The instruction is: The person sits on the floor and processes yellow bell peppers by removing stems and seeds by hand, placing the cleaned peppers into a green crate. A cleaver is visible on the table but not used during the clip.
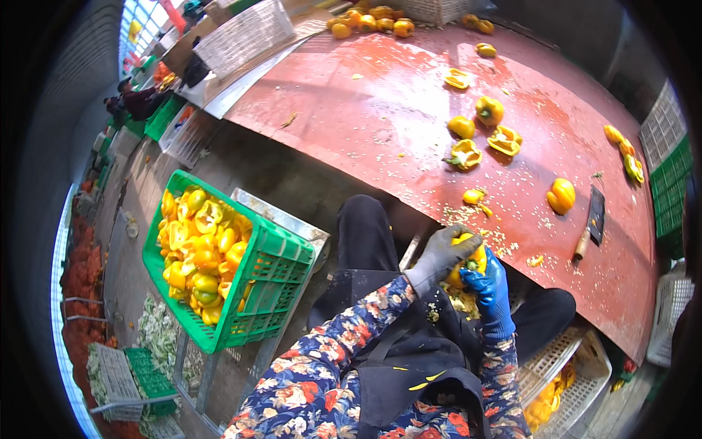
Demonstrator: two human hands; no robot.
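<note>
My left hand (441, 255), in a grey glove, grips a yellow bell pepper (479, 260) over my lap at the table's near edge. Against its other side, my right hand (490, 282) in a blue rubber glove holds the same pepper. The gloves cover much of it, so whether it is cut cannot be told. Just beyond my hands, a yellow pepper scrap (474, 196) lies among scattered seeds on the red table (362, 131). Farther right rests a cleaver (595, 217) with a wooden handle, close to a yellow pepper (561, 196).
A green plastic crate (274, 274) full of pepper pieces stands on my left. Under the table at right, a pale crate (589, 378) holds more pieces. Whole peppers (367, 23) are heaped at the far edge. People (137, 99) sit far left.
</note>
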